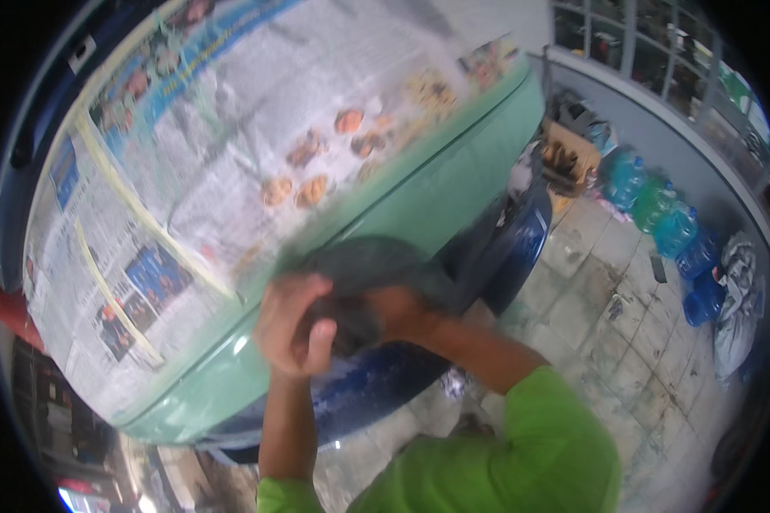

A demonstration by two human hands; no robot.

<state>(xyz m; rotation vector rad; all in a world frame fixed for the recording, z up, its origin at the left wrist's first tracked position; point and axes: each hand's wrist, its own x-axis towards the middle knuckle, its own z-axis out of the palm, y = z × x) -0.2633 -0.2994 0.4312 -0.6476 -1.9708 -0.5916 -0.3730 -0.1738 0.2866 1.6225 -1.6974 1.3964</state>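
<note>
A dark grey, cloth-like bundle [351, 325], smeared by motion, is held low over the edge of a green painted car panel [453, 192]. My left hand [287, 325] is curled round its left side, with the thumb in front. Against its right side is my right hand [395, 313], blurred, its fingers hidden in the dark material. A wider dark blur [372, 252] spreads over the panel just beyond both hands. Newspaper sheets [231, 111] cover the surface above the green band, held by yellowish masking tape [128, 201].
Below the green panel runs a dark blue bumper-like part [351, 385]. Large blue and green water bottles [676, 227] stand along the right wall, near a cardboard box [571, 154] and a silvery grey sheet [740, 295]. The floor has pale, stained tiles [612, 342].
</note>
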